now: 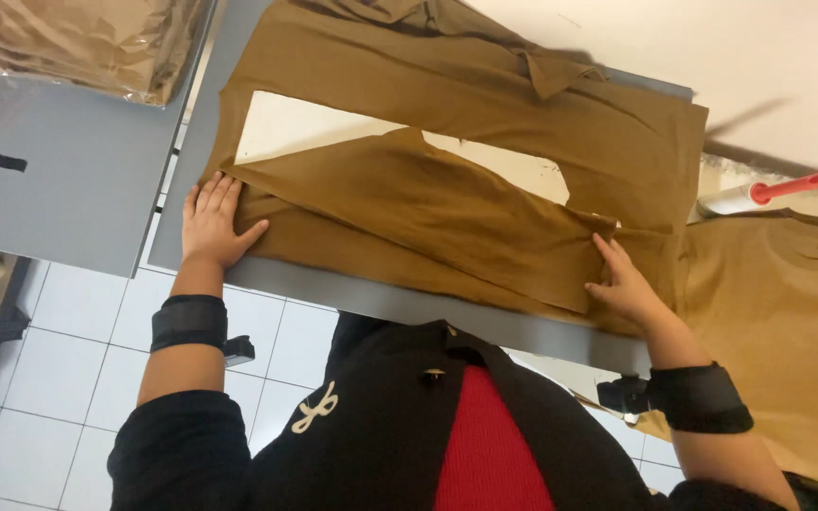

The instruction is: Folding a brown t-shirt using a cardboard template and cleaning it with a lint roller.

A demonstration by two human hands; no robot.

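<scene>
Bright, even indoor light, soft shadows under the cloth folds, slight motion blur, mild glare on plastic wrapping

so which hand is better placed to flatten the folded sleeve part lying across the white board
Right, probably. The right hand already has its fingertips on the end of the folded brown shirt flap crossing the white board. The left hand lies flat on the shirt's far left edge.

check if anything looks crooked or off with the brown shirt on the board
The brown shirt is only partly folded: its flap lies slanted, leaving a white folding board showing in an uneven gap. The left hand and right hand press its lower edge flat. No tear or stain is visible.
</scene>
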